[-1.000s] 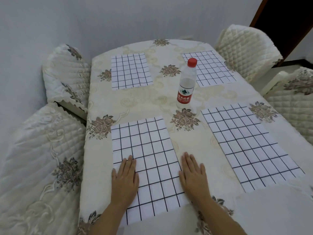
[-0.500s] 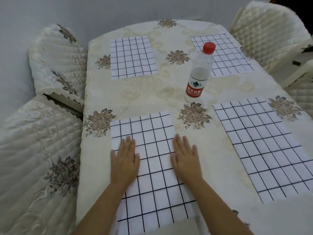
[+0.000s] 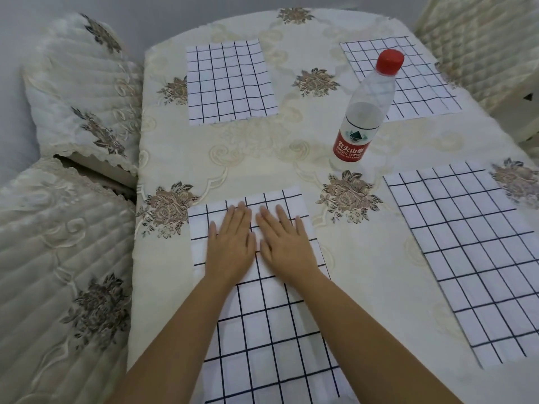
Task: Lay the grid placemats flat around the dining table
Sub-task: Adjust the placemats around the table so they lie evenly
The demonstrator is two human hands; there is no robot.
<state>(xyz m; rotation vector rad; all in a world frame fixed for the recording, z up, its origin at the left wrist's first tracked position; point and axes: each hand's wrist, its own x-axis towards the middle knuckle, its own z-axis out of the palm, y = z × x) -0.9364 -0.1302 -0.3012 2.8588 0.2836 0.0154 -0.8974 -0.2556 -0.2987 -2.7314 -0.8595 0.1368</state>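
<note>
Several white placemats with a dark grid lie flat on the cream floral tablecloth (image 3: 242, 153). The near-left placemat (image 3: 268, 330) is under my hands. My left hand (image 3: 230, 246) and my right hand (image 3: 284, 243) press flat on its far half, side by side, fingers straight and pointing away from me. Another placemat (image 3: 472, 258) lies at the near right, one (image 3: 230, 83) at the far left and one (image 3: 408, 80) at the far right.
A clear water bottle (image 3: 361, 112) with a red cap and red label stands upright mid-table, in front of the far-right placemat. Quilted cream chairs stand at the left (image 3: 58, 272), the far left (image 3: 78, 88) and the far right (image 3: 478, 45).
Both hands have slid forward along the near-left placemat from its near edge toward its far edge and have come closer together. The camera has tilted down and moved in.
</note>
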